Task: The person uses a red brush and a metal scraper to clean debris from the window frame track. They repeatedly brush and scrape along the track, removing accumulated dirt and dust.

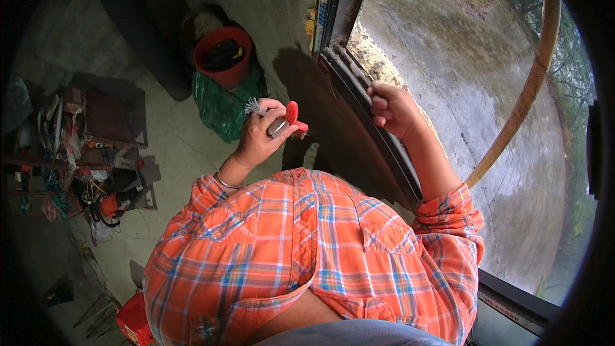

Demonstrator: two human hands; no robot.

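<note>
In front of my chest my left hand (262,137) is closed around a few things at once. One is a red-handled tool (292,113), whose kind I cannot tell. A flat greyish piece (277,127) lies beside the thumb, and a frayed grey strand bundle (253,106) sticks out past the fingers. At the dark metal window frame (358,89), my right hand (390,108) is at the sill track with curled fingers. It is slightly blurred, and whether it holds anything small is hidden.
A red bucket (223,57) with dark contents stands by the wall, next to a green plastic bag (216,105). A cluttered shelf (113,115) is at left, a red container (134,317) at lower left. Outside, a curved pole (523,96) crosses the view over wet concrete.
</note>
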